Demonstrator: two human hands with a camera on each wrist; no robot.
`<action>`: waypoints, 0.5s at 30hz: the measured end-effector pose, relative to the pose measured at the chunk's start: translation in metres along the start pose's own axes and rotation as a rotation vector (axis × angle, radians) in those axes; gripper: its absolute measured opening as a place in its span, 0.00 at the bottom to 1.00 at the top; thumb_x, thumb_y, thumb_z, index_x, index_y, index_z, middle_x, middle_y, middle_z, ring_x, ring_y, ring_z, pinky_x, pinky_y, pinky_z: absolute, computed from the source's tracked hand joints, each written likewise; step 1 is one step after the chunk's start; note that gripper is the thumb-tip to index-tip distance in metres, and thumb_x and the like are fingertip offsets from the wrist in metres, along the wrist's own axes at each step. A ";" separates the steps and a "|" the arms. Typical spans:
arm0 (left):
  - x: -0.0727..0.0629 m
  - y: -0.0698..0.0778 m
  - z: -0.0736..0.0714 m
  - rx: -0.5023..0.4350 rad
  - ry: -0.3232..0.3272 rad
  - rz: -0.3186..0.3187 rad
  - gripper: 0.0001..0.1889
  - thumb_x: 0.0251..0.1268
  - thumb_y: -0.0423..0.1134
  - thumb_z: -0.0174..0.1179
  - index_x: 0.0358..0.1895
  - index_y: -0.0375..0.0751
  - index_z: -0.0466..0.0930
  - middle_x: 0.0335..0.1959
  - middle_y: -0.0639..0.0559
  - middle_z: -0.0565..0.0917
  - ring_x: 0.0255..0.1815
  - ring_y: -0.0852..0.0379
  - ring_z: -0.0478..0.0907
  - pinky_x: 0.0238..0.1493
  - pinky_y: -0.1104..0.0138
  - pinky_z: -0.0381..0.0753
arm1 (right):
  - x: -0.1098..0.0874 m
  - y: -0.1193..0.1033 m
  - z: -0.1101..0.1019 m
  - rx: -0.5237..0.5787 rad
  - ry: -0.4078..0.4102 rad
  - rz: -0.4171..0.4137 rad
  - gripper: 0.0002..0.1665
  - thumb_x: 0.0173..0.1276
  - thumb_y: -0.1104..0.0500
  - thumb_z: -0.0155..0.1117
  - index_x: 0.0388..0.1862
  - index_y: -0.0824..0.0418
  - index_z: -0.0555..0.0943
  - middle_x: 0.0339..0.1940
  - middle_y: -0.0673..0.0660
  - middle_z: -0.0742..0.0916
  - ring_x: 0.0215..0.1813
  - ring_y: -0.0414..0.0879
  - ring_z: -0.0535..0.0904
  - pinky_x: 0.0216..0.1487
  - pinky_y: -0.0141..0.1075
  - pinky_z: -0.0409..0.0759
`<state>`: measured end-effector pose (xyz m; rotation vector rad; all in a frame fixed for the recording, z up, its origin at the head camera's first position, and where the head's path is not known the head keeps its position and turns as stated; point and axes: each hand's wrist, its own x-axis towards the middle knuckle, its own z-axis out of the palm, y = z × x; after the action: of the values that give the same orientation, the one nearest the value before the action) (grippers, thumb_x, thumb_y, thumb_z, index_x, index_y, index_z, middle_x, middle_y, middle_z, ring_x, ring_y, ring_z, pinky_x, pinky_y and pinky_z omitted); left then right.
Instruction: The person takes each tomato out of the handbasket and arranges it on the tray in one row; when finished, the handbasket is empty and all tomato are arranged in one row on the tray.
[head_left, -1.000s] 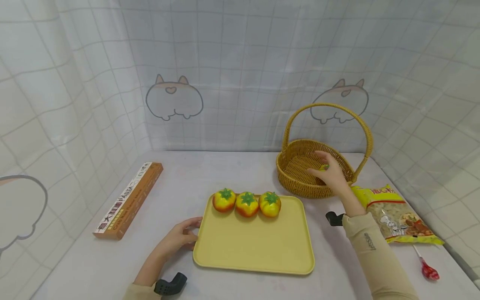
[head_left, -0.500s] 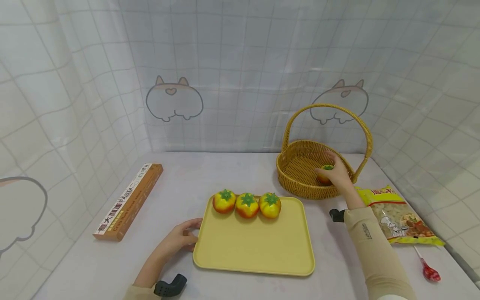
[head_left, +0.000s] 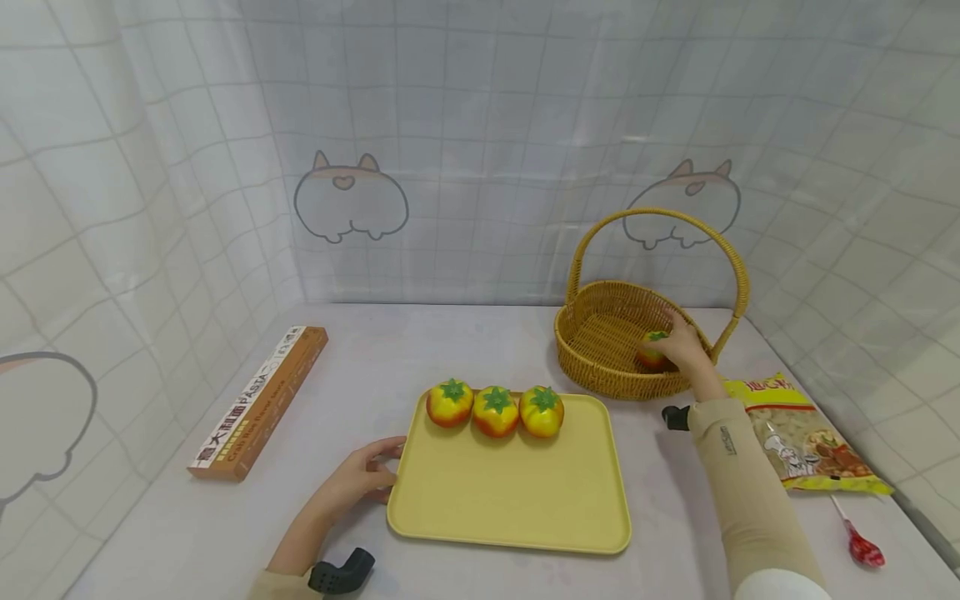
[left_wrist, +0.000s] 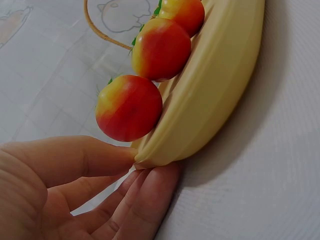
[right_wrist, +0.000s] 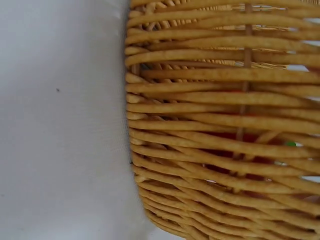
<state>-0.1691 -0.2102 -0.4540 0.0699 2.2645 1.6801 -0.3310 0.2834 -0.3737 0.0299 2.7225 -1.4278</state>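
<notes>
My left hand (head_left: 352, 482) pinches the near-left edge of the yellow tray (head_left: 510, 500); in the left wrist view the thumb lies on the rim and fingers beneath it. Along the tray's far side sit three red-and-yellow tomatoes with green tops: a left one (head_left: 450, 403), a middle one (head_left: 495, 412) and a right one (head_left: 542, 412). My right hand (head_left: 684, 348) reaches into the wicker basket (head_left: 611, 382), with thumb and fingers around another tomato (head_left: 654, 357). The weave (right_wrist: 225, 105) hides most of that tomato and the hand in the right wrist view.
A long pasta box (head_left: 258, 404) lies at the left. Right of the basket lies a yellow food packet (head_left: 806, 437), with a red lollipop (head_left: 864, 546) nearer the front. The tall basket handle (head_left: 660, 212) arches above my right hand. Curtains (head_left: 480, 167) enclose the table.
My right hand has moved rightward inside the basket, and its thumb and fingers have drawn closer about the tomato there, which shows more now. The left hand and tray have stayed put.
</notes>
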 end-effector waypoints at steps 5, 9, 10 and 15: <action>0.001 -0.001 0.000 -0.007 0.001 0.007 0.33 0.52 0.28 0.56 0.66 0.31 0.60 0.58 0.33 0.69 0.30 0.53 0.77 0.32 0.63 0.82 | 0.003 0.000 -0.001 -0.115 -0.053 0.106 0.55 0.60 0.57 0.61 0.73 0.68 0.36 0.69 0.78 0.46 0.67 0.71 0.46 0.64 0.59 0.56; 0.001 -0.001 0.001 -0.004 0.004 -0.001 0.33 0.52 0.29 0.56 0.66 0.31 0.60 0.58 0.33 0.69 0.30 0.53 0.77 0.33 0.63 0.82 | 0.003 0.001 0.000 -0.179 -0.064 0.105 0.52 0.59 0.56 0.61 0.71 0.74 0.42 0.63 0.78 0.58 0.60 0.67 0.57 0.60 0.55 0.63; 0.001 -0.001 0.001 -0.004 0.004 -0.004 0.33 0.52 0.29 0.56 0.66 0.31 0.60 0.58 0.33 0.69 0.30 0.53 0.77 0.33 0.63 0.82 | 0.003 0.001 0.001 -0.195 -0.058 0.099 0.51 0.59 0.55 0.62 0.70 0.75 0.45 0.61 0.78 0.60 0.59 0.67 0.58 0.59 0.55 0.64; -0.001 0.001 0.001 -0.003 0.010 -0.015 0.34 0.51 0.29 0.57 0.66 0.32 0.60 0.59 0.34 0.69 0.31 0.53 0.77 0.34 0.63 0.82 | 0.003 0.000 0.004 -0.239 -0.046 0.074 0.48 0.59 0.56 0.62 0.68 0.76 0.50 0.59 0.78 0.61 0.58 0.68 0.58 0.56 0.55 0.66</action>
<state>-0.1680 -0.2089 -0.4527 0.0438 2.2640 1.6790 -0.3334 0.2800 -0.3761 0.0830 2.8013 -1.0633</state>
